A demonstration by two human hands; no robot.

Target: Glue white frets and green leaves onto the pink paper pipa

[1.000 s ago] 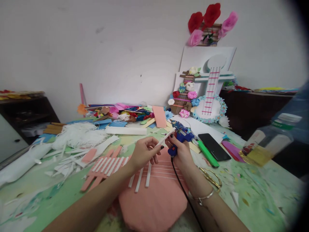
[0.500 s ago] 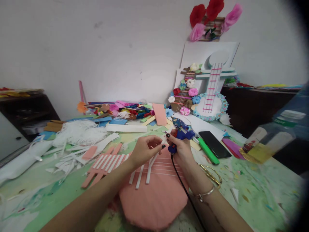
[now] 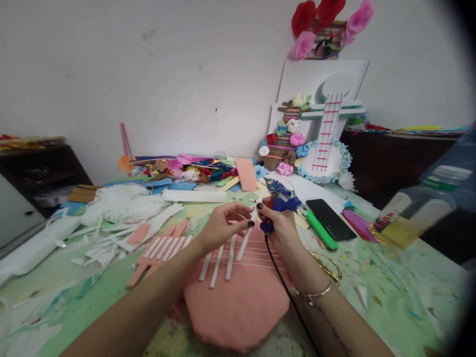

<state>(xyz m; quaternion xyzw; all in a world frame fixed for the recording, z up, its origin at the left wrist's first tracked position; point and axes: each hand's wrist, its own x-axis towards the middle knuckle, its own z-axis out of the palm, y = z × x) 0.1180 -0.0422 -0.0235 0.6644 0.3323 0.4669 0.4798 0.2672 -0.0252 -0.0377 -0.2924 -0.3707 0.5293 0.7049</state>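
A white strip (image 3: 244, 244) is pinched between the thumb and fingers of my left hand (image 3: 223, 225), slanting down over a pink guitar-shaped craft piece (image 3: 238, 312). My right hand (image 3: 282, 232) is wrapped round a blue glue gun (image 3: 284, 202), its black cord trailing toward me; the thumb of this hand lies against the strip's upper part. Several white strips (image 3: 216, 267) lie across the pink piece, along with thin white strings. At its left, a slatted pink part (image 3: 165, 250) bears short white strips. My left forearm partly covers it.
White paper scraps (image 3: 106, 248) and a heap of white string (image 3: 119, 206) lie to the left. On the right are a phone (image 3: 330, 219), a green cutter (image 3: 322, 230), scissors (image 3: 325, 267) with gold handles and a bottle (image 3: 420, 208). Decorated paper guitars (image 3: 327, 131) lean at the back.
The white strip has swung from pointing up and right to a steeper slant, its lower end now over the pink piece. My hands stay close together, still holding the strip and glue gun.
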